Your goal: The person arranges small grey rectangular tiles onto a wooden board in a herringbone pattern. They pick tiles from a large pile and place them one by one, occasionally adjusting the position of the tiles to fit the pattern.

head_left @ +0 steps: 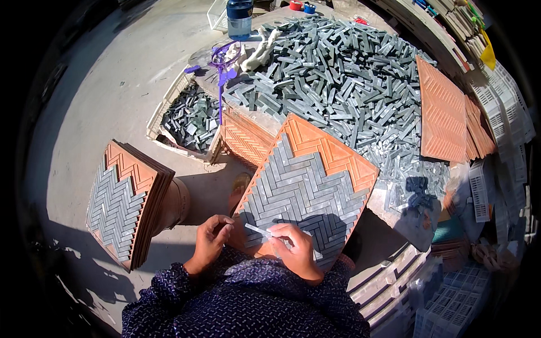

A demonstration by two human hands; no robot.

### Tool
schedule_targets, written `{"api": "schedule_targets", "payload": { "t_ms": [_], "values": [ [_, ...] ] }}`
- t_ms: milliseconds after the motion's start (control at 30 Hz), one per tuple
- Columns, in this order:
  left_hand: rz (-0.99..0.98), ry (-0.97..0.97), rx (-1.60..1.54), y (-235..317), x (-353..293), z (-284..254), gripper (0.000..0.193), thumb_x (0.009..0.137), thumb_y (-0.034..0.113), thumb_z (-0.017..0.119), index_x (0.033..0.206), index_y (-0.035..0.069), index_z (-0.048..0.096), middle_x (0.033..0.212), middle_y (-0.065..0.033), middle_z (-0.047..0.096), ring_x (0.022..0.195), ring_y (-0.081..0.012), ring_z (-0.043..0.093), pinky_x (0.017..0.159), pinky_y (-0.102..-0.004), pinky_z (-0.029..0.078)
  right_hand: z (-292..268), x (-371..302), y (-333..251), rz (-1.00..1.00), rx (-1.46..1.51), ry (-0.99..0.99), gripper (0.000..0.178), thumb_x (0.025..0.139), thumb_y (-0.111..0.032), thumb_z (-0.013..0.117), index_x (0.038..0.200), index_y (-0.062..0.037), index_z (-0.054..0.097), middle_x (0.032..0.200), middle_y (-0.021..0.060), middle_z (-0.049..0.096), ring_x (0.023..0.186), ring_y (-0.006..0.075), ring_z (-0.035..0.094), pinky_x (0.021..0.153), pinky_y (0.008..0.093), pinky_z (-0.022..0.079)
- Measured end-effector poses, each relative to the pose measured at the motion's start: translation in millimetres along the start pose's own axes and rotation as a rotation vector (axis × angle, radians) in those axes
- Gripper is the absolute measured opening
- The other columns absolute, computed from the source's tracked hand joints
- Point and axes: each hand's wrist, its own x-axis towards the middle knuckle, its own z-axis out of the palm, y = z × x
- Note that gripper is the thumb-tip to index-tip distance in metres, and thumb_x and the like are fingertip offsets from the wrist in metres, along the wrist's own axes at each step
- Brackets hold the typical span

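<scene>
On my lap leans an orange herringbone mould tray (309,136), its slots mostly filled with grey stone strips; a zigzag band along its far edge is bare. My right hand (295,252) is closed on a light grey stone strip (258,230), pinched by one end above the tray's near part. The strip points left, toward my other hand. My left hand (211,243) is beside the tray's near left corner. Its fingers are curled and the thumb presses near the index finger; whether anything small is between them is hidden.
A large heap of loose strips (344,73) covers the table ahead. Left of it stands a pale crate (153,125) of darker pieces. A stack of filled moulds (152,194) rests on a round support at left. More orange moulds (442,112) lean at right, near white plastic crates (496,104).
</scene>
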Motion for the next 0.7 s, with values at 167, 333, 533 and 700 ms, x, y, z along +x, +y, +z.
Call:
{"api": "schedule_targets", "payload": {
  "t_ms": [167,333,533,700],
  "values": [
    [-0.047,0.062,-0.174,-17,2,-23,0.007,0.093,0.005,0.057,0.094,0.0,0.061,0.082,-0.0002,0.059,0.065,-0.0043,0.051,0.057,-0.0194,0.043,38,3,8,-0.409,-0.33,-0.186,0.023,0.071,0.006,0.065,0.092,0.002,0.056,0.101,0.0129,0.056,0.09,0.0279,0.063,0.075,0.0342,0.054],
    [-0.023,0.067,0.026,-31,-5,-11,0.009,0.087,0.002,0.064,0.096,0.0,0.062,0.085,-0.0017,0.061,0.07,-0.0103,0.057,0.061,-0.0242,0.048,45,-7,13,-0.411,-0.543,-0.324,0.013,0.075,-0.003,0.06,0.087,-0.0011,0.056,0.095,0.0106,0.054,0.091,0.0253,0.06,0.08,0.0348,0.051],
    [0.398,-0.051,0.61,-7,-3,-2,0.025,0.072,0.003,0.074,0.095,0.003,0.064,0.092,-0.0115,0.064,0.083,-0.0274,0.063,0.073,-0.0335,0.051,45,-8,15,-0.346,-0.454,-0.33,0.015,0.075,-0.003,0.061,0.089,-0.0038,0.059,0.092,0.0074,0.055,0.088,0.024,0.059,0.075,0.0356,0.048],
    [0.556,-0.047,0.77,-13,3,3,0.032,0.066,0.004,0.077,0.095,0.004,0.064,0.092,-0.0119,0.063,0.084,-0.0308,0.062,0.072,-0.037,0.051,18,-7,5,-0.172,-0.389,-0.104,0.016,0.075,-0.001,0.069,0.09,-0.0027,0.064,0.093,0.0085,0.063,0.081,0.0269,0.061,0.072,0.0359,0.049]
  ]
}}
